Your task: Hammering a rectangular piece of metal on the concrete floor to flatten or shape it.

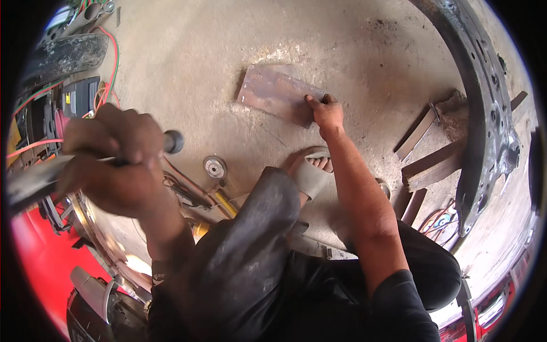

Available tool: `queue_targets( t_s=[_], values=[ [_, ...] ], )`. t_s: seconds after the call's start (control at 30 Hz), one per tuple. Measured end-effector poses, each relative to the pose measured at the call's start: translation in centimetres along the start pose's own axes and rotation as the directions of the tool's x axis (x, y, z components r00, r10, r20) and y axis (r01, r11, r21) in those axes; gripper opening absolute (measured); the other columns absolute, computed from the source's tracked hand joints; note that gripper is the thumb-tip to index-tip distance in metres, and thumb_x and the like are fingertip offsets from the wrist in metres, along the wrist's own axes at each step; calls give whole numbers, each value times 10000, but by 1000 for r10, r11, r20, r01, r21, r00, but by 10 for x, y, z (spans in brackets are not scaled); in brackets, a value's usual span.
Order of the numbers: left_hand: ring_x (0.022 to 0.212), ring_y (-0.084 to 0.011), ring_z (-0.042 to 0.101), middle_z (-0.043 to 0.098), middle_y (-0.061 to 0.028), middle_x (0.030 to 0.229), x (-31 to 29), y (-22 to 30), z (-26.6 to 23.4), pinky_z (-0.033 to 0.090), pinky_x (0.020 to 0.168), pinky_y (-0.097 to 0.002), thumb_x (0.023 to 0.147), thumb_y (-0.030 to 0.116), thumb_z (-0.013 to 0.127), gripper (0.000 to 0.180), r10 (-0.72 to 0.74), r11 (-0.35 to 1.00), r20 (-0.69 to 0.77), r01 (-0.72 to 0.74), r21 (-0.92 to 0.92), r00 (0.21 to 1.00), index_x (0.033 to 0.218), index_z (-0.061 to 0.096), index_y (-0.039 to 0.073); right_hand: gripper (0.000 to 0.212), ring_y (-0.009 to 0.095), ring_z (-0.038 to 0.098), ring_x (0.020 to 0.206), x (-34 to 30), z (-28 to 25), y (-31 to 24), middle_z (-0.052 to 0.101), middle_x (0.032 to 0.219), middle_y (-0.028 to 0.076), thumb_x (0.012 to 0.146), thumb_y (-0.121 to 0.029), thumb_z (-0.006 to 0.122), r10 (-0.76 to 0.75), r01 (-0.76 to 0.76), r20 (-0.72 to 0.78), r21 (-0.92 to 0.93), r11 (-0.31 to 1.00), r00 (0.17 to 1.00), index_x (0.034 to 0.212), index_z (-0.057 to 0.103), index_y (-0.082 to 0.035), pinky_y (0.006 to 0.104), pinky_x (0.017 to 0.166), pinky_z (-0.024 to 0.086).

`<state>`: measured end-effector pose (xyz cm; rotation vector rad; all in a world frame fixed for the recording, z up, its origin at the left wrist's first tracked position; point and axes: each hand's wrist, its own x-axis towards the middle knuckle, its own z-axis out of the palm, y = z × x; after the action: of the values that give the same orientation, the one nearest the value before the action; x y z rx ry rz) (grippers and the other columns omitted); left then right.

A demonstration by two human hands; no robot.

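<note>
Rusty reddish-brown rectangular metal plate (pixel 268 94) lay on the grey concrete floor (pixel 188 68), ahead of the person's feet. The right hand (pixel 329 117) was at its right end, fingers clamped on the corner; the fingertips under the edge were hidden, and whether that end was raised could not be told. Nearer the camera, the left hand (pixel 111 157) was closed around a long dark-and-silver tool with a round black end (pixel 174 141), blurred, its far end lost at the dark rim. A tan sandal (pixel 312 178) was partly covered by the dark trouser knee (pixel 273 191). Left of it lay a small round grey disc (pixel 215 167). At right, a curved black metal beam (pixel 484 97), cut off above, partly hid some rusty metal strips (pixel 430 165).
</note>
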<state>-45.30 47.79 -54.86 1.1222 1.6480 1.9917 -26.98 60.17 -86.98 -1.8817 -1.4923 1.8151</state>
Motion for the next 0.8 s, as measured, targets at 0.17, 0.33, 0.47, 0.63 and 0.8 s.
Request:
queue_targets(
  t_s=[0.17,0.33,0.47,0.63,0.8],
  values=[
    [556,-177,523,570,-118,640,-120,-126,-14,430,544,-331,890,214,696,238,-453,462,-131,358,812,882,807,654,-5,419,269,639,772,-17,10,-13,693,868,183,799,-313,783,1,-3,-69,-32,999,998,968,661,50,381,746,497],
    [529,-110,417,491,-36,553,-134,-141,-4,387,504,-316,892,276,726,314,-638,496,-15,426,757,770,787,618,1,444,318,664,862,11,12,-3,697,915,218,809,-324,773,-21,28,-145,47,998,989,1007,657,56,399,793,499],
    [523,-63,379,473,46,570,-68,-73,23,342,472,-275,893,177,729,278,-383,739,-33,327,589,923,713,552,61,466,357,666,922,-3,-7,-20,691,981,239,824,-324,761,10,-11,-90,-9,1000,996,1056,641,61,407,829,494],
    [514,-69,352,460,22,565,-53,-82,42,330,466,-280,883,74,728,318,-273,838,-114,294,460,955,660,502,92,446,354,666,952,-11,-15,-27,694,1005,230,823,-299,762,43,-39,-79,54,998,996,1060,647,60,405,838,499],
    [524,-122,430,492,-83,572,-138,-192,-18,410,507,-346,909,312,693,353,-576,408,-70,361,839,814,759,574,15,463,297,646,880,-3,-1,-16,687,946,204,812,-327,775,-18,13,-99,-55,998,995,1023,654,67,388,797,497]
  ],
)
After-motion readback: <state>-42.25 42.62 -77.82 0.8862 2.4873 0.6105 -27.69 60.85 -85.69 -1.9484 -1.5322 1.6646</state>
